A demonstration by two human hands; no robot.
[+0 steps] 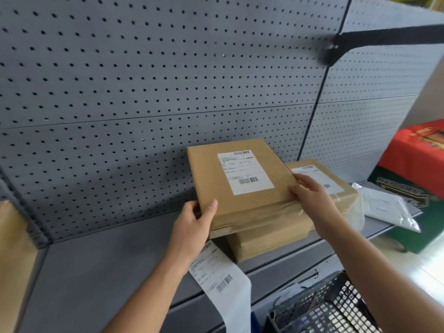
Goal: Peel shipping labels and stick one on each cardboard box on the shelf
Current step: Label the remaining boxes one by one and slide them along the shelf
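Note:
A flat cardboard box (211, 179) with a white shipping label (245, 173) on its top is held tilted above the grey shelf (101, 265). My left hand (194, 222) grips its near left corner, and my right hand (310, 195) grips its right edge. Beneath it rest a lower cardboard box (269, 243) and, behind to the right, a second labelled box (336, 183). A strip of labels (216, 275) hangs over the shelf's front edge, partly under my left wrist.
A grey pegboard wall (144, 80) backs the shelf. A white poly mailer (386, 205) lies at the right, beside a red and green carton (413, 164). A black mesh basket (331, 308) sits below right. A cardboard piece (12, 260) stands at the far left.

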